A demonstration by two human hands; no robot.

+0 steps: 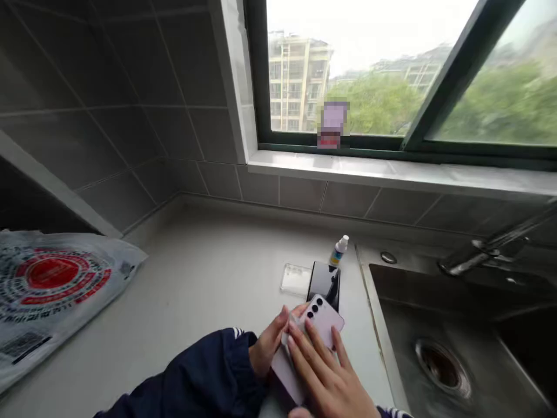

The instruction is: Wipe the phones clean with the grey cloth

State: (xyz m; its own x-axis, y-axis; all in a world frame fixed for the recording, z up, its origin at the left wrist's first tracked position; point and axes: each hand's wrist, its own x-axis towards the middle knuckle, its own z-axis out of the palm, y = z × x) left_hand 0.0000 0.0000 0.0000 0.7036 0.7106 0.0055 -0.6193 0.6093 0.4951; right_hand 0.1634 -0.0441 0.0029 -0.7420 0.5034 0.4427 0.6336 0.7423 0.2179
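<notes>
Pale counter (209, 290) is carrying a dropper bottle (339, 251), contents unseen, at twelve o'clock; your left hand (267, 348) is gripping the phone (311, 339), right hand (324, 371) fingers lying flat on it.

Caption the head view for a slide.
Both hands, left hand and right hand, hold a pale phone face-down on a kitchen counter beside the sink.

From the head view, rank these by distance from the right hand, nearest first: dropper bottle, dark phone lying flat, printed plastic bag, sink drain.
1. Dark phone: just beyond the right hand, on the counter.
2. Dropper bottle: behind that phone, by the sink edge.
3. Sink drain: to the right, in the basin.
4. Printed plastic bag: far left.
</notes>
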